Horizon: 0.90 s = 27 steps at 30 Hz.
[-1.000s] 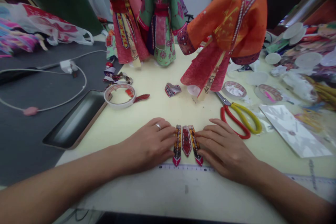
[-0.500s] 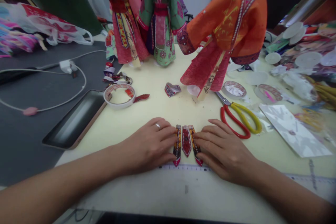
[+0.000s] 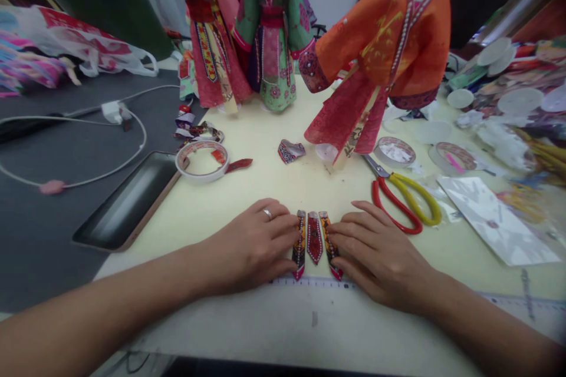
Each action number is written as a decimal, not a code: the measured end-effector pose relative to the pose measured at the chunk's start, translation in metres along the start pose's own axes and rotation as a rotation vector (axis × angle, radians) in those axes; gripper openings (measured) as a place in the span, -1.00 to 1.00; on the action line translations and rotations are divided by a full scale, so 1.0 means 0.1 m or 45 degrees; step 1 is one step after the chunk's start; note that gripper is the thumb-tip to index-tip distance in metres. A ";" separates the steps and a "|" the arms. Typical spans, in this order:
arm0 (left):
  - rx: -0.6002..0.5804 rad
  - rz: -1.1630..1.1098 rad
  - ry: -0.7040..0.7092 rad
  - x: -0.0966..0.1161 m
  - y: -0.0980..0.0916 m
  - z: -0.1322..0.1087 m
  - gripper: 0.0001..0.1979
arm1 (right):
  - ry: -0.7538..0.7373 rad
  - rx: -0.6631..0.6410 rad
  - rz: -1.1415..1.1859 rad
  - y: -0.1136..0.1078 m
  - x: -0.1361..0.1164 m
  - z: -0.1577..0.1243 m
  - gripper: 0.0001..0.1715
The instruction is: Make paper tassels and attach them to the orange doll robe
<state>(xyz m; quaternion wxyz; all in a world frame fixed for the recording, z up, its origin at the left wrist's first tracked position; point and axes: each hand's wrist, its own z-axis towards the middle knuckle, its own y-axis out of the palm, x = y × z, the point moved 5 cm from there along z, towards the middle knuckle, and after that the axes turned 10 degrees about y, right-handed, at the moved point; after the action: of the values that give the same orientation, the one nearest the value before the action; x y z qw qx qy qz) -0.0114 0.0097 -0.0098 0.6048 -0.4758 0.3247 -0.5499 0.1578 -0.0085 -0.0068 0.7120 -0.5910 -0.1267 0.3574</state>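
Three narrow pointed fabric strips lie side by side on the table. The middle red strip (image 3: 314, 238) has a pale beaded-looking border and lies apart from both hands. My left hand (image 3: 254, 241), a ring on one finger, lies with fingers stretched out, its fingertips touching the outer edge of the left patterned strip (image 3: 300, 241). On the other side, my right hand (image 3: 382, 250) rests with fingers spread, fingertips on the edge of the right patterned strip (image 3: 328, 241). Both outer strips are orange and black with red tips, partly covered by fingers. A ruler (image 3: 325, 283) runs just below the tips.
Red-and-yellow-handled scissors (image 3: 413, 197) lie right of centre. Behind stand dressed figures, one in an orange robe (image 3: 375, 29), one in green (image 3: 272, 35). A tape roll (image 3: 202, 174), a tablet-like device (image 3: 128, 200) and a cable (image 3: 144, 135) are left. A white card (image 3: 497, 218) lies right.
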 end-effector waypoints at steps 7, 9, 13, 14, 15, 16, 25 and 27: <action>-0.012 0.008 -0.005 0.00 0.00 0.01 -0.74 | 0.008 -0.014 0.009 0.00 -0.01 0.01 -0.77; -0.017 0.009 -0.004 0.00 0.01 0.01 -0.73 | 0.006 -0.015 0.009 0.00 -0.01 0.01 -0.77; -0.018 0.018 -0.018 0.00 0.00 0.01 -0.75 | 0.001 -0.018 0.002 0.00 -0.01 0.01 -0.76; -0.015 0.021 -0.020 0.00 0.00 0.01 -0.75 | 0.003 -0.019 0.003 0.01 -0.01 0.01 -0.76; -0.012 0.025 -0.019 0.00 0.00 0.02 -0.75 | 0.004 -0.020 0.005 0.01 -0.01 0.00 -0.76; -0.011 0.027 -0.016 0.00 -0.01 0.02 -0.75 | 0.005 -0.019 0.007 0.01 -0.01 0.00 -0.77; -0.040 0.017 -0.018 0.00 0.02 0.00 -0.74 | 0.006 -0.014 0.004 0.01 0.00 0.01 -0.78; -0.044 0.015 -0.018 0.00 0.02 0.00 -0.73 | 0.005 -0.011 0.005 0.01 0.00 0.01 -0.77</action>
<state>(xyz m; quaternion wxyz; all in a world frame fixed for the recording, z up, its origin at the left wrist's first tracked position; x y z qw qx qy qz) -0.0106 0.0098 -0.0119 0.6021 -0.4881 0.3327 -0.5372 0.1568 -0.0083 -0.0072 0.7091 -0.5949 -0.1257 0.3571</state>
